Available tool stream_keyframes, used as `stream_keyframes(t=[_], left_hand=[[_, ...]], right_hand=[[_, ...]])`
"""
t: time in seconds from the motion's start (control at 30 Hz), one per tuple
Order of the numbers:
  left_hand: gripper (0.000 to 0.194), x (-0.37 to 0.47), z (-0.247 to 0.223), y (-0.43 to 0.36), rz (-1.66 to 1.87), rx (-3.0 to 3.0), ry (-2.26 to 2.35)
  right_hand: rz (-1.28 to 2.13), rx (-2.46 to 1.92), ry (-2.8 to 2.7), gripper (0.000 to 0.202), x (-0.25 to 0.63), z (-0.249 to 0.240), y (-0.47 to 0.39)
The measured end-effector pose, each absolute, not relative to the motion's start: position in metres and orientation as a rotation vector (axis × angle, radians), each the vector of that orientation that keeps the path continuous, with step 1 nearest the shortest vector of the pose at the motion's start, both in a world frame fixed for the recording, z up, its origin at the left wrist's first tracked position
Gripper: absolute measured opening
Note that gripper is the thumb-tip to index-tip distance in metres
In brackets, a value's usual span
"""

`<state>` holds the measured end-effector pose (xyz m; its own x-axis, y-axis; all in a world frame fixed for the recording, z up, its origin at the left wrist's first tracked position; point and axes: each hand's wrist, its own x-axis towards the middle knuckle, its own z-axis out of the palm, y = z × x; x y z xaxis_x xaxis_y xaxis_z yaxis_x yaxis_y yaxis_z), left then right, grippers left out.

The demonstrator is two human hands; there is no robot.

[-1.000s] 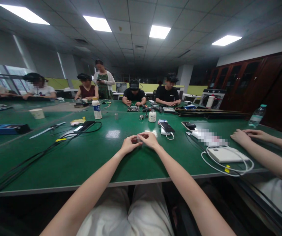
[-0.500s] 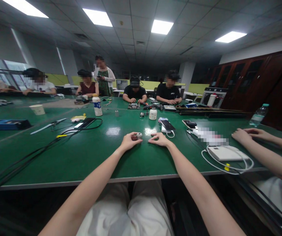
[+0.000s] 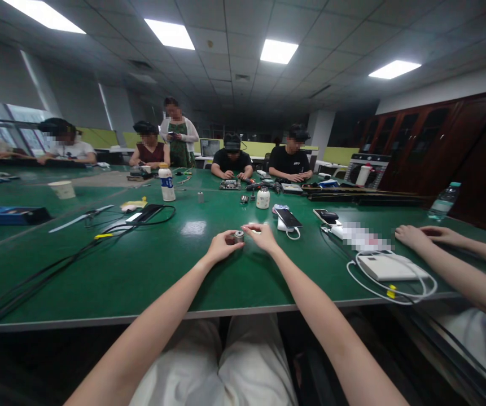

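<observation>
My left hand is closed round the side of a small silver metal cylinder, which stands upright on the green table. The cylinder's round top shows a darker centre. From the right, my right hand reaches in with its fingertips drawn together at the cylinder's upper edge. Whatever those fingertips pinch, if anything, is too small to make out. Farther back on the table stands a similar small metal cylinder, apart from both hands.
Behind my hands stand a white jar and a blue-and-white bottle. A phone with a white cable lies to the right, near a white power bank. Black cables cross the left. A neighbour's hands rest at the right.
My right hand has moved left, from a gap beside the cylinder to its top edge, and its fingertips have come together. My left hand still holds the cylinder.
</observation>
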<state>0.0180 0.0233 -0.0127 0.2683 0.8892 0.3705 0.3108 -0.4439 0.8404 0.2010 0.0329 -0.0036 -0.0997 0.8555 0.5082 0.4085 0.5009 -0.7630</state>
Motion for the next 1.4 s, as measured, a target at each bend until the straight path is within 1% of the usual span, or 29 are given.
stream_keyframes(t=[0.17,0.43,0.57,0.73,0.93,1.0,1.1,1.2,1.3,1.4], left_hand=[[0.050,0.018,-0.014,0.025,1.156,1.909,1.091],[0.054,0.018,-0.017,0.028,1.143,1.874,1.107],[0.054,0.018,-0.015,0.028,1.120,1.841,1.087],[0.044,0.018,-0.010,0.030,1.129,1.771,1.096],[0.039,0.017,-0.003,0.031,1.302,1.790,1.154],[0.035,0.017,-0.003,0.033,1.347,1.836,1.176],[0.025,0.019,-0.006,0.037,1.372,1.909,1.214],[0.020,0.021,-0.007,0.041,1.372,1.963,1.247],[0.019,0.019,-0.003,0.045,1.387,1.996,1.288],[0.024,0.009,0.001,0.046,1.440,1.968,1.414]], right_hand=[[0.585,-1.047,-1.702,0.017,0.183,-0.005,0.032],[0.631,-1.058,-1.646,0.019,0.181,-0.006,0.033],[0.678,-1.084,-1.624,0.023,0.180,-0.007,0.032],[0.759,-1.088,-1.578,0.026,0.178,-0.011,0.033],[0.887,-1.059,-1.484,0.025,0.181,-0.017,0.036],[0.927,-1.056,-1.454,0.025,0.182,-0.019,0.035],[0.963,-1.049,-1.435,0.033,0.182,-0.022,0.031],[0.972,-1.042,-1.434,0.037,0.179,-0.024,0.027],[0.966,-1.040,-1.434,0.037,0.176,-0.025,0.025],[0.955,-1.043,-1.438,0.037,0.175,-0.024,0.023]])
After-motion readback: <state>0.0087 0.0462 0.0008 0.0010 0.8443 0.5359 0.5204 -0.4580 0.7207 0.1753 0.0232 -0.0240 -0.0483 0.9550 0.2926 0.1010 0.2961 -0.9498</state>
